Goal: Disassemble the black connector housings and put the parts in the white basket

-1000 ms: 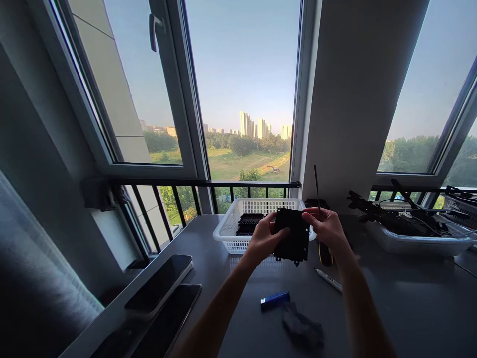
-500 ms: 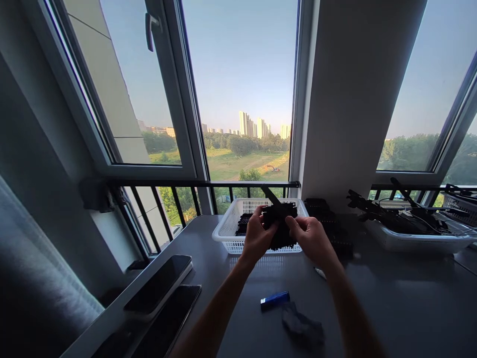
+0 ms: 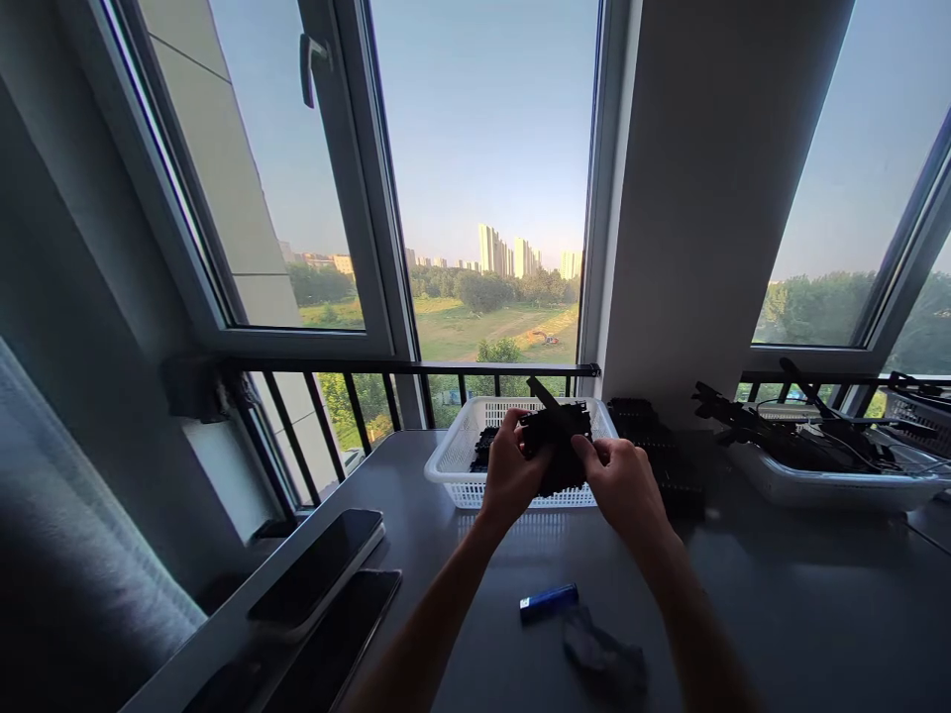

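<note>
My left hand (image 3: 515,467) is closed around a dark black part with notched edges (image 3: 563,475), held up in front of the white basket. My right hand (image 3: 624,480) pinches near the part's right side, thumb on top. From under that thumb a flat black strip (image 3: 545,392) slants up and left across the part; its exact kind is too dark to tell. Behind both hands stands the white plastic basket (image 3: 446,465), with more black notched pieces (image 3: 484,448) inside. The fingertips behind the part are hidden.
On the grey table (image 3: 461,634) lie a blue lighter-like object (image 3: 548,602) and a crumpled dark cloth or bag (image 3: 603,654). Two phone-like slabs (image 3: 319,564) are at left. Black parts (image 3: 646,426) are stacked right of the basket, beside a white tray of black pieces (image 3: 832,485).
The black strip has shifted slightly down and right across the part, along with my right hand. My left hand keeps its hold. The view has moved a little.
</note>
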Action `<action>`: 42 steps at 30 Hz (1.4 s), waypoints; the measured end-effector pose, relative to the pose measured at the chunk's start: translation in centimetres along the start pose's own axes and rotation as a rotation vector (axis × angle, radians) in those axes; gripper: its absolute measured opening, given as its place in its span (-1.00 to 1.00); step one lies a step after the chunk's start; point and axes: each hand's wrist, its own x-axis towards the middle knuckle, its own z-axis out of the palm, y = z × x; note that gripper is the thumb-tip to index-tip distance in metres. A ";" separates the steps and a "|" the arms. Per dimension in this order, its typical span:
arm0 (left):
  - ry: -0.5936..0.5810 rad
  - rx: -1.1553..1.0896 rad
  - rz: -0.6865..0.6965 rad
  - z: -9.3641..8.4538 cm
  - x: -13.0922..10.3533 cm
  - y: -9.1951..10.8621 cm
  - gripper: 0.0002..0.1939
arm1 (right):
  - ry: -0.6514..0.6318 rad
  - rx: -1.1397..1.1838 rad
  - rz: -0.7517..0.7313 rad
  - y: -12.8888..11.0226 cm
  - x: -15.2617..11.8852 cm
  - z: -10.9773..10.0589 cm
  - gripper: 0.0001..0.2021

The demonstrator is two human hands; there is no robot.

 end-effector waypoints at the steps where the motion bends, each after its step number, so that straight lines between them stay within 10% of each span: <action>1: 0.007 0.004 0.004 0.0 0.0 0.0 -0.64 | 0.014 -0.024 0.004 0.1 0.0 -0.1 -0.55; 42: 0.066 0.003 -0.038 -0.2 0.0 0.4 -0.63 | -0.015 -0.104 0.003 0.0 -0.1 -0.1 -0.56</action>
